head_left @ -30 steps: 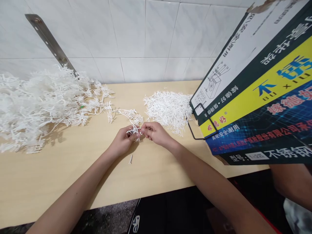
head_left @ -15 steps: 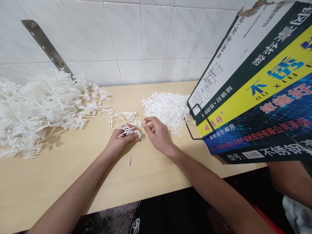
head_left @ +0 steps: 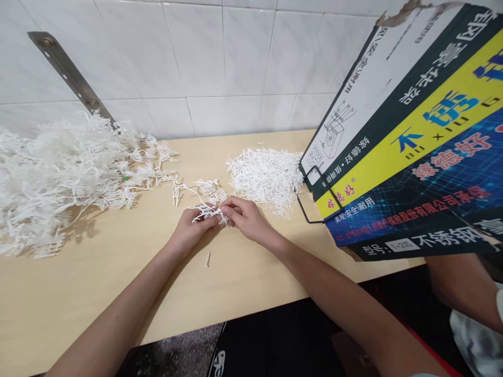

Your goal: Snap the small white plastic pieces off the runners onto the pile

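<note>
My left hand (head_left: 192, 226) is closed around a white branched plastic sprue (head_left: 206, 211), whose thin stem trails off to the upper left. At the right end of this sprue, my right hand (head_left: 244, 217) pinches with thumb and forefinger; its fingertips meet the small white prongs there. Beyond my right hand lies a heap of small loose white plastic pieces (head_left: 265, 175). A few more white branched bits (head_left: 212, 189) rest just past my left hand. One small white piece (head_left: 207, 259) lies alone on the table nearer to me.
A large tangled pile of white sprues (head_left: 66, 178) covers the left of the table (head_left: 98, 298). At right stands a printed cardboard box (head_left: 393, 152) with a black wire loop (head_left: 314, 222) by its corner. Behind is a tiled wall; another person's arm (head_left: 461, 288) shows at lower right.
My right hand has moved left and down from near the heap of loose pieces and now grips the end of the sprue. My left hand stays in place; the view has shifted slightly.
</note>
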`<state>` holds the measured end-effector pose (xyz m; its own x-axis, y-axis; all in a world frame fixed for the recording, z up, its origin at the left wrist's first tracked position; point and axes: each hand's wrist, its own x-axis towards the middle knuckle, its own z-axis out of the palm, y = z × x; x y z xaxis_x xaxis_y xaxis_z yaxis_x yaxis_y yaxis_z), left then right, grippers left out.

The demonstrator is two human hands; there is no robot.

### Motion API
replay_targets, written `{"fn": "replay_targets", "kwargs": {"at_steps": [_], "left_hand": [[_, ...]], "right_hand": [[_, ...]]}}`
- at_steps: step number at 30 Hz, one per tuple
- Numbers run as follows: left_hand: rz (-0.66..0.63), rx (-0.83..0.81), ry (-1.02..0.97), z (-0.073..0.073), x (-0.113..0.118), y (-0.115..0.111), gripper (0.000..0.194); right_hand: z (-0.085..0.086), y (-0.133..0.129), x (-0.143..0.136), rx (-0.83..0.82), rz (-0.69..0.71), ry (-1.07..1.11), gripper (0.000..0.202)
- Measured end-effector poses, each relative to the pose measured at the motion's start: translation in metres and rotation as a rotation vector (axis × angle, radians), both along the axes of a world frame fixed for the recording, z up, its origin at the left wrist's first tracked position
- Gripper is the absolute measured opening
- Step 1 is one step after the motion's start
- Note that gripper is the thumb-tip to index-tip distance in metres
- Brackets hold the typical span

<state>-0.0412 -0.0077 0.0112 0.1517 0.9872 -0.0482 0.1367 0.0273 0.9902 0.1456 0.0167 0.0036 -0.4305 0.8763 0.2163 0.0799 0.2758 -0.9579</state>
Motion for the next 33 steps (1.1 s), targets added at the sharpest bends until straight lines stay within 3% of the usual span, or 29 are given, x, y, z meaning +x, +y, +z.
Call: {"fn": "replay_targets", "kwargs": {"at_steps": [4,14,19,22,25,28,33], "left_hand": [[0.021,0.0,0.005,0.001,0.001,0.0,0.036],[0.047,0.006,0.08,-0.006,-0.001,0.0,0.037],[-0.095,0.023,-0.003,0.002,0.0,-0.002,0.028],[-0.12,0.014,-0.041,0.001,0.0,-0.002,0.027],[-0.045,-0.039,-0.065,-0.001,0.002,-0.002,0.031],[0.025,-0.054,-0.087,-0.003,0.005,-0.002,0.032],[0.06,0.0,-0.076,-0.006,0.005,0.0,0.032]], "right_hand": [[-0.003,0.003,-0.002,-0.141,-0.036,0.11,0.017],[0.0,-0.005,-0.001,0.077,-0.092,-0.114,0.02],[0.0,0.003,0.0,-0.192,0.008,0.133,0.031],[-0.003,0.007,0.0,-0.265,-0.03,0.185,0.031],[-0.005,0.004,0.0,-0.074,-0.167,-0.002,0.023],[-0.004,-0.004,-0.002,0.176,-0.235,-0.173,0.028],[-0.002,-0.01,-0.006,0.149,-0.129,-0.188,0.018]]}}
